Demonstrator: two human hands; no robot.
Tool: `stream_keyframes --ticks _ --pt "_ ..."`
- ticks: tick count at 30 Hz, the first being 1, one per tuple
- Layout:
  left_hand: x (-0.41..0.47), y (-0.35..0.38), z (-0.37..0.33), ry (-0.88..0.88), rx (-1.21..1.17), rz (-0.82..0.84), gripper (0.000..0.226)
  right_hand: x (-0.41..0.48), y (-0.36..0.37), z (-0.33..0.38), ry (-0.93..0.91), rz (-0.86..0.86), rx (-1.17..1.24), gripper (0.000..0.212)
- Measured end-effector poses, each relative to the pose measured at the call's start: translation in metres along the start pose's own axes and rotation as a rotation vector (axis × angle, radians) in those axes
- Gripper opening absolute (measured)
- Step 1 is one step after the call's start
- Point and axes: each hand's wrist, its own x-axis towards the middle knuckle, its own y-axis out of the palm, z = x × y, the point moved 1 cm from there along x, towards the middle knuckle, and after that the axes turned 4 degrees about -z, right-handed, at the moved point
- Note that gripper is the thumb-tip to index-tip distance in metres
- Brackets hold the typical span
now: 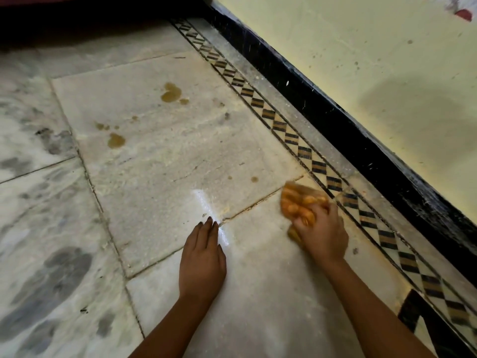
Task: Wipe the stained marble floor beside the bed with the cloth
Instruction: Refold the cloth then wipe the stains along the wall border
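My right hand grips a crumpled orange cloth and presses it on the marble floor close to the patterned border strip. It looks motion-blurred. My left hand lies flat on the floor with fingers together, palm down, holding nothing. Brownish-yellow stains sit farther away on the large tile: a big blot, another blot, and small spots just beyond the cloth.
A black-and-tan diamond border strip runs diagonally along the wall. Behind it are a black skirting and a pale yellow wall. The dark bed edge spans the top left. Grey-veined tiles lie at left.
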Motion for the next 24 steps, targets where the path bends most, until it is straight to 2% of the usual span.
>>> stream_keyframes --ticks 2,3,7,9,13,16,18,21,24 --pt "0.001 -0.001 -0.002 -0.009 0.006 -0.002 0.05 0.02 0.004 0.034 0.07 0.044 0.004 0.04" --pt "0.001 -0.002 -0.002 -0.007 0.009 0.005 0.05 0.02 0.006 0.048 0.035 0.081 0.015 0.042" --pt "0.001 -0.006 0.004 0.021 0.031 0.045 0.05 -0.05 0.012 0.052 -0.358 0.159 0.066 0.047" --pt "0.0 -0.006 0.01 0.05 0.037 0.061 0.05 -0.085 0.0 0.021 -0.434 0.204 0.112 0.046" --pt "0.002 -0.006 0.021 0.05 0.066 0.058 0.051 -0.041 -0.006 -0.032 -0.234 0.124 0.056 0.045" --pt "0.005 -0.01 0.026 0.01 0.056 0.059 0.051 0.025 0.008 0.003 -0.037 0.004 0.038 0.042" --pt "0.005 -0.015 0.03 -0.016 0.063 0.069 0.052 0.046 0.016 0.05 0.023 0.025 0.078 0.045" --pt "0.006 -0.02 0.037 -0.049 0.071 0.063 0.053 0.028 0.025 0.112 -0.129 0.133 0.102 0.046" --pt "0.009 -0.023 0.044 -0.058 0.063 0.056 0.053 -0.03 0.028 0.119 -0.437 0.196 0.127 0.045"
